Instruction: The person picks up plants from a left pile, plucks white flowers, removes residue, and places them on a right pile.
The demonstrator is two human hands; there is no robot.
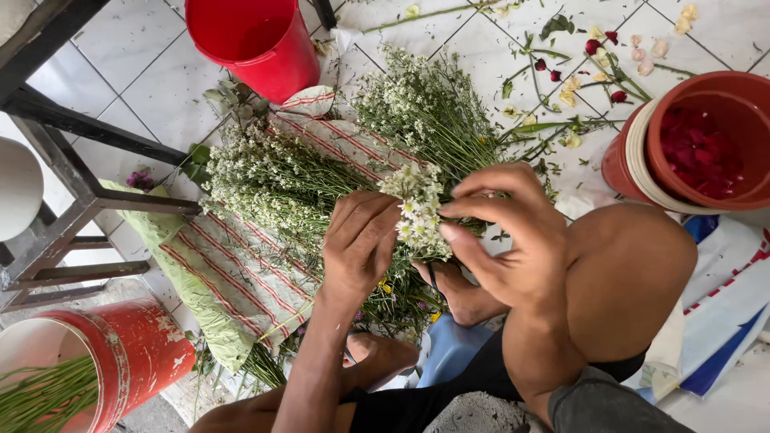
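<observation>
My left hand [358, 244] grips a small bunch of white daisy-like flowers [417, 210] by its stems, just below the blooms. My right hand [505, 240] is closed around the right side of the same bunch, thumb and fingers pinching near the heads. Beneath both hands lie large bundles of fine white filler flowers [281, 176] with green stems, spread over a striped sack [241, 273] on the tiled floor. My bare knee and foot sit just below the hands.
A red bucket [257, 36] stands at the top. A red tub of red petals [706, 144] is at the right. A rusty red bucket of green stems [104, 361] sits lower left. A dark metal stand [72, 184] is at left; petals and stems litter the tiles.
</observation>
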